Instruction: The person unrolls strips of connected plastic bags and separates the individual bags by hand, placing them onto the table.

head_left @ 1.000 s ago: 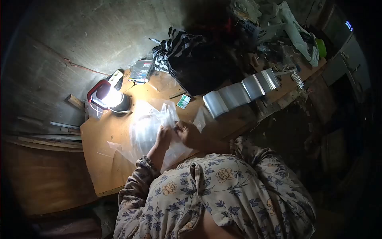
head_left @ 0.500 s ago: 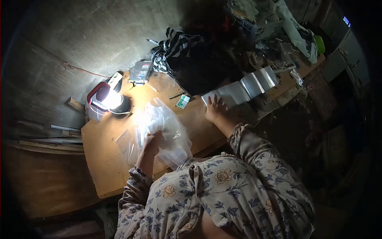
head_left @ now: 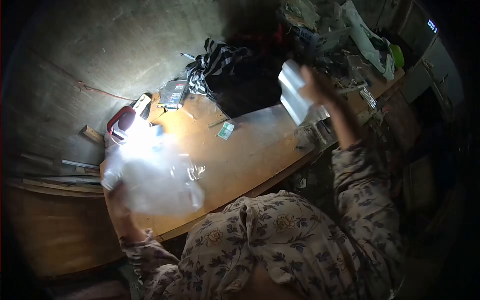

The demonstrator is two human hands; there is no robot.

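My left hand (head_left: pixel 118 199), smeared by motion, is closed on a bunch of clear plastic bags (head_left: pixel 162 182) at the left of the table. The bags spread out in front of the lamp, and glare washes out part of them. Farther right, my right hand (head_left: pixel 320 89) is raised at the back of the table, also blurred. Its fingers are closed around shiny clear plastic packets (head_left: pixel 295 97), which stand tilted against the palm side. Some fingertips are hidden behind the plastic.
A lit lamp with a red handle (head_left: pixel 120 121) stands at the left on the wooden table (head_left: pixel 240 162). Behind are a dark box (head_left: pixel 172 95), a green-and-white card (head_left: pixel 226 130) and a black-and-white striped bag (head_left: pixel 215 62). Clutter and plastic bags (head_left: pixel 365 42) fill the far right.
My left hand has carried the clear bags leftward, nearer the lamp. My right hand has moved right and away from me, gathering up the packets that lay spread in a row.
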